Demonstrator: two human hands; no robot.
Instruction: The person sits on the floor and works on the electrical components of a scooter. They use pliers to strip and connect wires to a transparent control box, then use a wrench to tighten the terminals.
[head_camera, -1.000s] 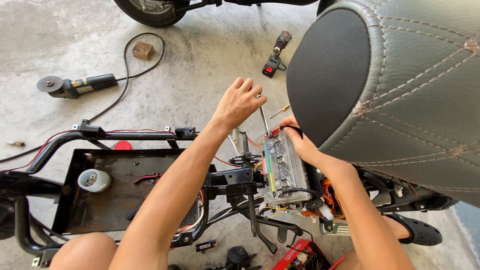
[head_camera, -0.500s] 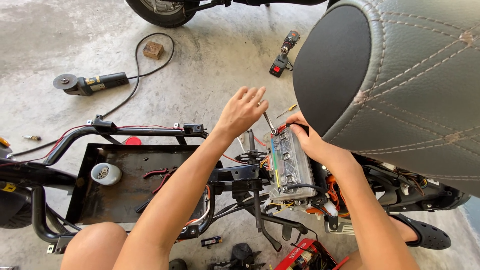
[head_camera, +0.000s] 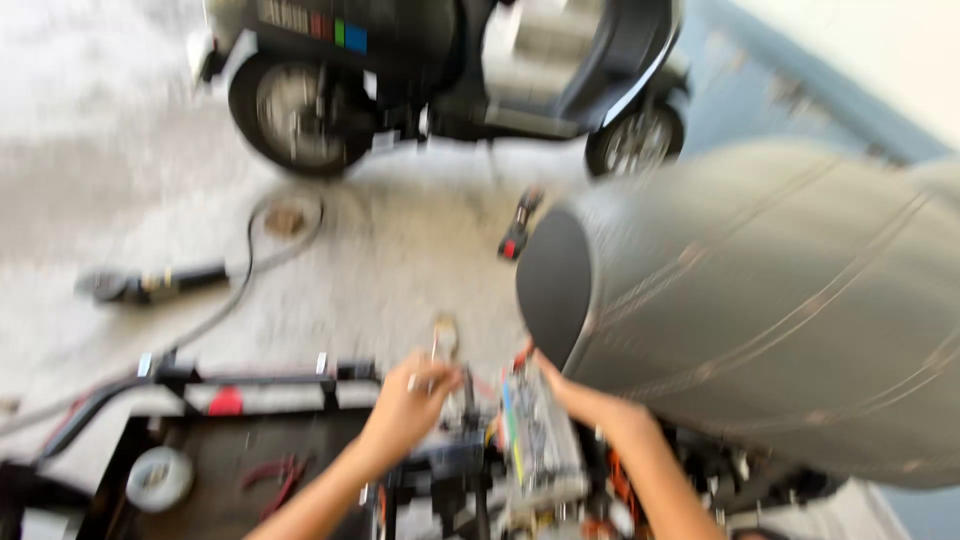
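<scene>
Our left hand has its fingers curled around a thin metal tool, which stands roughly upright above the knuckles; motion blur hides how tight the grip is. Our right hand lies against the far right edge of the controller box, a silver finned unit with coloured wires along its left side. We cannot tell whether the right fingers clasp the box or only rest on it. The box sits in the scooter frame, between our two hands and just below the raised grey seat, which fills the right of the view.

To the left, a black tray in the frame carries a roll of tape. On the concrete floor beyond lie an angle grinder with its looped cable and a small black-and-red tool. A dark scooter is parked at the far side.
</scene>
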